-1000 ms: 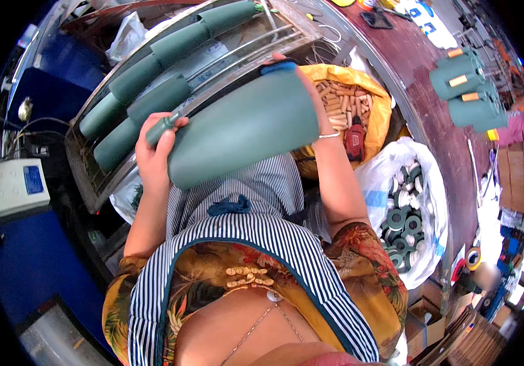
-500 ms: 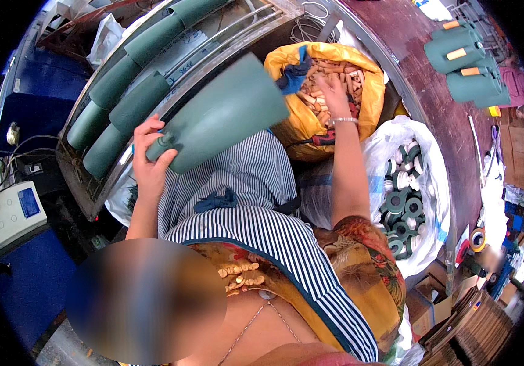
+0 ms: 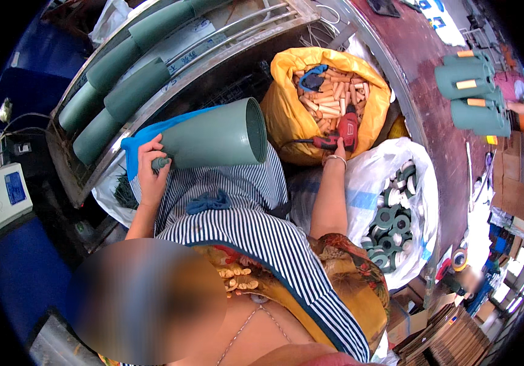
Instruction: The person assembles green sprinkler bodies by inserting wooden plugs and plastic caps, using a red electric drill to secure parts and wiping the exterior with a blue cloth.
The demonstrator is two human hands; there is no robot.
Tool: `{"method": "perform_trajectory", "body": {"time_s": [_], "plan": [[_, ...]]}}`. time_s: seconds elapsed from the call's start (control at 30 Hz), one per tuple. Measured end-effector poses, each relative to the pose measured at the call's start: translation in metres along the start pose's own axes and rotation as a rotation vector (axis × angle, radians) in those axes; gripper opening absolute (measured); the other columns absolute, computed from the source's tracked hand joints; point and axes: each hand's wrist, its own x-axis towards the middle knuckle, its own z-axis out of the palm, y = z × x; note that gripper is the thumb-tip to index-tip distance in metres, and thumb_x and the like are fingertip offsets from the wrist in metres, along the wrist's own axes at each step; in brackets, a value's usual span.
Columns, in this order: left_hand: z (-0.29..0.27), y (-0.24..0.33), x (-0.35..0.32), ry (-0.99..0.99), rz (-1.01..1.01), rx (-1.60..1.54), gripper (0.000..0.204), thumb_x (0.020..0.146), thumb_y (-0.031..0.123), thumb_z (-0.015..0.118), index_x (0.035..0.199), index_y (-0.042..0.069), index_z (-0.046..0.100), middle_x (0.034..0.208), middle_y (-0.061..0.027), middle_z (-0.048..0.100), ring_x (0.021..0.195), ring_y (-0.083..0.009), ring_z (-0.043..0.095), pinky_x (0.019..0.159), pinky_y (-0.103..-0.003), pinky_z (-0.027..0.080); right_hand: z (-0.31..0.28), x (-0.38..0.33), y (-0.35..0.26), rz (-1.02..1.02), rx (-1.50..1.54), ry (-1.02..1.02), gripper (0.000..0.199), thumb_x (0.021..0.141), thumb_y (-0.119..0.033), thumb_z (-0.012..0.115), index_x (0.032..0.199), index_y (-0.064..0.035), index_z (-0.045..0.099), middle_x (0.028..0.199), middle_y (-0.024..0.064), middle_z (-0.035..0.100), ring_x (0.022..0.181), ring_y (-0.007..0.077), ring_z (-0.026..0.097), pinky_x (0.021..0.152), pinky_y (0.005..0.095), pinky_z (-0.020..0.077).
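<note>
The metal rack [image 3: 170,67] fills the 11 o'clock part of the view, with several green cones [image 3: 134,91] lying along its rails. Nearer the person, 1 big green cone [image 3: 213,137] lies sideways across the lap on the striped apron, its wide mouth turned toward 3 o'clock. The left hand [image 3: 149,168] holds its narrow end at 9 o'clock, the grip closed around the small tip.

At 1 o'clock sits a yellow sack [image 3: 286,113] full of tan pegs [image 3: 332,91]. The right hand [image 3: 337,154] rests at that sack's lower rim, its grip wrapped on a red power drill [image 3: 342,131]. At 4 o'clock a white bag [image 3: 420,183] holds green rings [image 3: 390,229]. More cones [image 3: 472,91] stand on the worktop [image 3: 433,140] at 2 o'clock.

I judge the step in hand to be fetching the drill. The next move calls for lifting it clear of the pegs and bringing it to the cone while the left hand steadies the tip.
</note>
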Motion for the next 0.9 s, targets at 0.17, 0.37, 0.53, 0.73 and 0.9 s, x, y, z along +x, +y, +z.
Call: {"method": "perform_trajectory", "body": {"time_s": [0.17, 0.37, 0.53, 0.73, 0.9], "plan": [[-0.018, 0.006, -0.024, 0.023, -0.014, 0.021, 0.023, 0.079, -0.006, 0.062, 0.096, 0.005, 0.051, 0.117, -0.0173, 0.058, 0.121, -0.0369, 0.055, 0.101, -0.044, 0.043, 0.085, -0.032, -0.015, 0.417, 0.224, 0.053, 0.044, 0.079, -0.055, 0.065, 0.098, -0.0156, 0.067, 0.092, 0.0047, 0.068, 0.074, 0.0249, 0.061, 0.057, 0.042, 0.0511], [-0.01, -0.027, -0.007, -0.002, 0.059, -0.094, 0.034, 0.072, -0.01, 0.063, 0.099, 0.006, 0.05, 0.118, -0.0142, 0.059, 0.12, -0.0341, 0.056, 0.101, -0.041, 0.042, 0.068, -0.032, -0.046, -0.125, 0.328, -0.343, 0.042, 0.081, -0.029, 0.054, 0.113, -0.0035, 0.064, 0.107, 0.0133, 0.069, 0.095, 0.0299, 0.068, 0.082, 0.0417, 0.0584], [-0.011, -0.04, -0.017, 0.085, -0.001, -0.112, 0.024, 0.079, -0.005, 0.063, 0.098, 0.004, 0.05, 0.114, -0.0146, 0.061, 0.117, -0.0325, 0.058, 0.099, -0.039, 0.045, 0.025, -0.201, -0.085, 0.234, 0.382, -0.618, 0.052, 0.086, -0.035, 0.064, 0.125, -0.003, 0.05, 0.107, 0.008, 0.062, 0.081, 0.0188, 0.062, 0.068, 0.0312, 0.0522], [0.001, -0.03, -0.014, 0.085, -0.058, -0.104, 0.023, 0.081, 0.005, 0.066, 0.099, 0.005, 0.052, 0.113, -0.0118, 0.063, 0.111, -0.0299, 0.06, 0.098, -0.039, 0.045, 0.037, -0.321, -0.12, 0.433, 0.339, -1.157, 0.061, 0.089, -0.041, 0.06, 0.131, -0.0013, 0.041, 0.108, 0.0145, 0.053, 0.072, 0.0184, 0.058, 0.045, 0.0243, 0.0495], [0.002, -0.031, -0.01, 0.036, 0.056, 0.184, 0.024, 0.08, 0.008, 0.068, 0.098, 0.008, 0.051, 0.112, -0.0065, 0.064, 0.111, -0.027, 0.059, 0.11, -0.044, 0.036, 0.087, -0.387, -0.143, 0.401, -0.246, -1.083, 0.062, 0.09, -0.041, 0.054, 0.123, 0.01, 0.043, 0.1, 0.0243, 0.061, 0.066, 0.0254, 0.062, 0.041, 0.0264, 0.0515]]}}
